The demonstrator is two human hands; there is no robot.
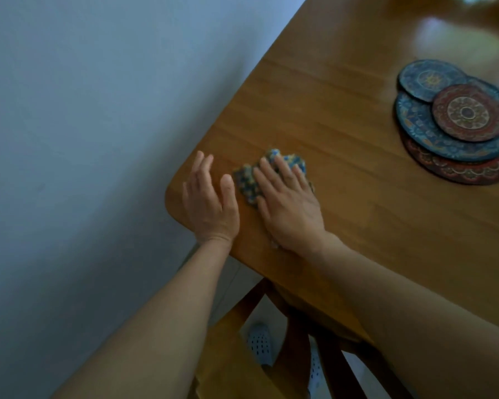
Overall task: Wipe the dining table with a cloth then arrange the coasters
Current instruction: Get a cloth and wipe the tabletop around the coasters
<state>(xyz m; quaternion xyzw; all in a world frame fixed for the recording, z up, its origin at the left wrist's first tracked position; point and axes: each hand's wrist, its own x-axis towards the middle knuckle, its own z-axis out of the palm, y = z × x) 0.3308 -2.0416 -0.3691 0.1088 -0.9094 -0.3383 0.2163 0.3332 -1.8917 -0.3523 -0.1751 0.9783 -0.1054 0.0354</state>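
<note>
- Fingers (274,171) of right hand (288,205) spread flat, pressing cloth (245,182) onto table (343,156) near its rounded corner.
- Left hand (209,203) open, fingers together, at the corner edge.
- Coasters (455,119) overlap, well apart; bare wood between.

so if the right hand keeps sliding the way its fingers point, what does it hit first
Nothing soon, it seems: the right hand, flat on the cloth, points up-left across bare table toward the far edge. The coasters lie well off to its right.

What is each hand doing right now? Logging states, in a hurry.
Left hand: open, flat on the wooden table, holding nothing.
Right hand: open, pressing the blue-and-yellow patterned cloth down.
</note>
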